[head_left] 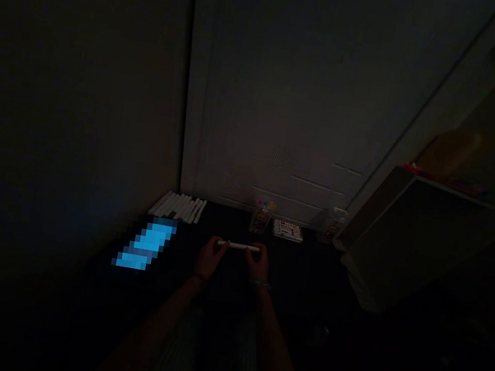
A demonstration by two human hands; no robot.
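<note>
Far left of the pen (244, 247), the wall (74, 87) sinks into near-black, its surface barely readable. Nearer, left of the pen, a blue screen (147, 246) is broken into coarse blocks, so its content and true edges cannot be made out. Behind the pen and to its left lie the white pens (180, 206), overlapping too much to count. At the pen's left end, the left hand (211, 255) pinches it between thumb and fingers; the other fingers are lost in shadow. The pen lies level between the two hands, above the dark table (294, 272), and its tips are partly covered by fingers. At its right end the right hand (259, 265) pinches it likewise, a band (261, 284) at the wrist. Both forearms fade into the dark below. Behind the pen, just right of its middle, stands a tub (261, 218) with coloured dots on top, its label illegible. Right of that is a flat box (288, 231), its print too small to read. Farther right stands a clear jar (334, 225), its contents dim. Far right of the pen, a cabinet (404, 237) bears a blurred orange shape (452, 151).
</note>
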